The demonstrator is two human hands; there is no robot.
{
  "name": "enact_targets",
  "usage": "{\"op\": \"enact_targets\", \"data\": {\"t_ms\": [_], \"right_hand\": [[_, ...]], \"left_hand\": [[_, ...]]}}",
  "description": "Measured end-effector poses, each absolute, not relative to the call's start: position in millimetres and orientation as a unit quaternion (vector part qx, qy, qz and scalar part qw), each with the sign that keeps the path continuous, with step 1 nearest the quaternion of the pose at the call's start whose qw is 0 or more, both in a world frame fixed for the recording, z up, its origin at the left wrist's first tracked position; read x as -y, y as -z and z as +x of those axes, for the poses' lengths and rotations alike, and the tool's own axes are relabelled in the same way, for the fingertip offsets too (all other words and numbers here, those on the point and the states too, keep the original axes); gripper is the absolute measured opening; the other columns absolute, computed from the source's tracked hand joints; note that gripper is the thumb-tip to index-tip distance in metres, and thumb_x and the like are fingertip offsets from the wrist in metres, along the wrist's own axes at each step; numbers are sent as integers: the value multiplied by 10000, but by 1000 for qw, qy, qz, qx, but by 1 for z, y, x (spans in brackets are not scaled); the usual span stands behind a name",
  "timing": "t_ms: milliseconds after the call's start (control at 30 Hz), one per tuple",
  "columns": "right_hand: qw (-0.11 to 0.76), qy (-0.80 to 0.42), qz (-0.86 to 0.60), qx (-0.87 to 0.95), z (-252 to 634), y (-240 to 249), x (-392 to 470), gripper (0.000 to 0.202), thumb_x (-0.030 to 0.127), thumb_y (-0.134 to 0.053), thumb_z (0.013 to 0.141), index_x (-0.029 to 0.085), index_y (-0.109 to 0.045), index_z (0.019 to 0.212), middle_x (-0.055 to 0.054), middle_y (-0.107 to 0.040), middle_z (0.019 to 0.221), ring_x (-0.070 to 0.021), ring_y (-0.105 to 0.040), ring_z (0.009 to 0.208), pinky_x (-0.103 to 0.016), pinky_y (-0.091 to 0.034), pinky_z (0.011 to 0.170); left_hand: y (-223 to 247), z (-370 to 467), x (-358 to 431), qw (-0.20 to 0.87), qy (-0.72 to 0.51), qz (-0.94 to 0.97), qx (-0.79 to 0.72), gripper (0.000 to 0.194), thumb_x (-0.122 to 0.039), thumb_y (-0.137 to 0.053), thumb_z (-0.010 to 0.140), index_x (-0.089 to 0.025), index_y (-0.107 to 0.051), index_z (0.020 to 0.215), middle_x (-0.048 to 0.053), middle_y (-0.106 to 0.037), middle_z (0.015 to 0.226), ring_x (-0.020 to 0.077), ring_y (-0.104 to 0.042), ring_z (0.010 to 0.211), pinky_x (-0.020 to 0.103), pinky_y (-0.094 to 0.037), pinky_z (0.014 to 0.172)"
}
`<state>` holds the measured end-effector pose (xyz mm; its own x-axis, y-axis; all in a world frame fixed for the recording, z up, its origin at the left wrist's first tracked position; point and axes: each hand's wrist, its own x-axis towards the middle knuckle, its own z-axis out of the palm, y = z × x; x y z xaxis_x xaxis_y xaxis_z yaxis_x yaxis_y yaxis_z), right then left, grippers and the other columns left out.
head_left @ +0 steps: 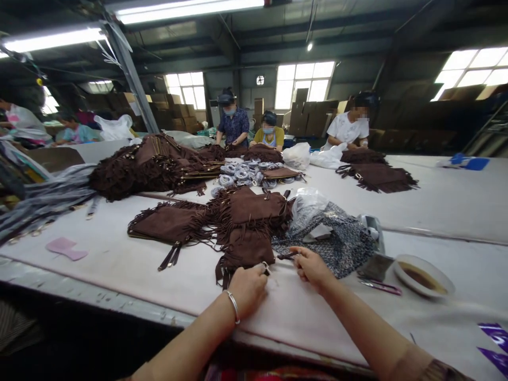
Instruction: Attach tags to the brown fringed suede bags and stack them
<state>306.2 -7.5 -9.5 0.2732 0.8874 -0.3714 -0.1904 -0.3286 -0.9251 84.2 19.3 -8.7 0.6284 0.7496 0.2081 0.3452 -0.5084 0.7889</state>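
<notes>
Dark brown fringed bags lie stacked in the middle of the table, and the nearest brown bag [249, 247] reaches toward me. My left hand [251, 288], with a bangle at the wrist, is closed at that bag's lower right corner, on a small metal clasp [265, 268]. Just to the right, my right hand [309, 267] pinches a short dark brown strap [286, 256] between thumb and fingers. Another fringed bag [169, 221] lies flat to the left, its tassel hanging toward the front edge.
A large heap of brown bags [138, 164] stands back left, beside coiled grey straps [242, 173]. On the right are a patterned cloth [337, 238], a shallow bowl of brown liquid [423, 278] and pink snips [381, 287]. Several people work across the table.
</notes>
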Motion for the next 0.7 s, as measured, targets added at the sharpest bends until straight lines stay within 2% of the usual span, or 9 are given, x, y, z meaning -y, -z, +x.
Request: {"op": "enact_targets", "data": {"t_ms": [100,200,333,433,567,633,700], "right_hand": [[503,-603,-580,217,291,19,21,407,167,-529,645,224,-521,1049,89,-473,533,-61,-341,346,-161,-178,347],[506,-649,-548,152,275,27,31,297,180,-534,677,228,-476,964,75,-484,556,-52,-363,356,-140,-190,355],[531,-673,-504,106,260,27,35,189,190,-564,693,214,-448,840,86,-423,529,-34,-312,347,-131,-183,354],[560,-666,-484,97,255,19,36,160,219,-587,712,200,-466,815,86,-412,532,-19,-296,346,-127,-185,351],[564,-647,-502,109,253,11,45,226,269,-618,707,200,-517,898,69,-496,565,-26,-373,336,-134,-207,336],[527,-632,-541,171,253,12,51,262,281,-607,697,197,-556,940,30,-588,641,-55,-464,353,-154,-246,328],[464,-591,-601,272,258,14,55,226,298,-568,709,180,-606,898,-16,-652,710,-96,-530,376,-187,-281,320]], "left_hand": [[4,68,-30,359,-290,792,-401,231,-255,-709,719,-213,-537,570,21,-410,638,257,-519,771,412,-373,818],[8,82,-18,427,-311,724,-444,252,-267,-700,733,-201,-533,556,12,-412,601,220,-531,724,333,-403,725],[20,133,5,692,-295,490,-441,225,-328,-619,804,-168,-584,649,2,-516,607,130,-503,533,240,-378,535],[24,167,4,821,-279,273,-416,304,-432,-523,863,-159,-554,732,-31,-479,549,105,-442,418,215,-338,436],[26,190,-11,851,-288,180,-401,357,-463,-421,909,-158,-525,753,-36,-470,537,79,-362,354,199,-303,384],[29,193,-15,842,-321,155,-404,298,-429,-465,902,-163,-522,781,-33,-504,572,69,-363,356,191,-299,380],[34,189,-16,820,-378,153,-402,218,-378,-558,867,-163,-535,839,-40,-510,589,67,-401,388,180,-307,391]]}}
